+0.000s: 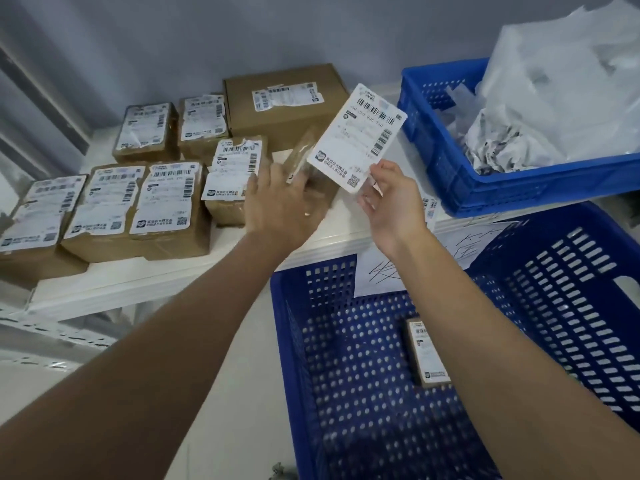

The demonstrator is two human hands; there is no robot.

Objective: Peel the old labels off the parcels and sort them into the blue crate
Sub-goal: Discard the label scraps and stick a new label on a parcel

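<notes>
My right hand (pixel 393 206) pinches a peeled white label (pixel 358 136) by its lower edge and holds it up above the shelf. My left hand (pixel 280 202) grips a small brown parcel (pixel 308 161), blurred and tilted, just left of the label. Several brown parcels with white labels lie on the white shelf (pixel 173 275), among them one (pixel 235 178) right beside my left hand. A large blue crate (pixel 554 289) stands below the shelf's front edge with one small labelled parcel (pixel 427 355) inside.
A smaller blue crate (pixel 446 168) at the shelf's right end holds crumpled peeled labels and white plastic bags. A big cardboard box (pixel 284 109) stands at the back by the grey wall. A handwritten paper sheet (pixel 457 247) hangs over the large crate's far rim.
</notes>
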